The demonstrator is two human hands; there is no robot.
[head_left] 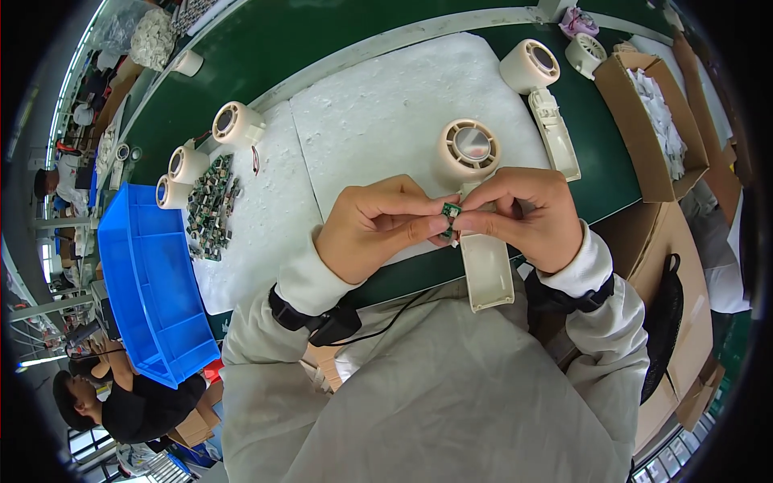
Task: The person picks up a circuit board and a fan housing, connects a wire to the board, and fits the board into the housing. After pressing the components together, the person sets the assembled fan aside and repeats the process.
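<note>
Between the thumb and fingertips of my left hand point(374, 229) is a small green circuit board point(452, 211) with a pale connector on it. My right hand point(523, 211) is closed in a pinch against the board's right side; what sits between its fingertips is too small to make out. Just beyond my hands a cream handheld fan point(469, 149) lies with its round head away from me. Its open, hollow handle point(489, 274) points toward me, over the table's near edge, beneath my right hand.
A pile of small circuit boards point(211, 209) lies left on the white foam sheet point(354, 105), by a blue divided bin point(153, 282). Other fan heads point(237, 125) stand nearby. Another fan with an open handle point(554, 133) and a cardboard box point(644, 129) are right. A co-worker point(121, 394) sits at left.
</note>
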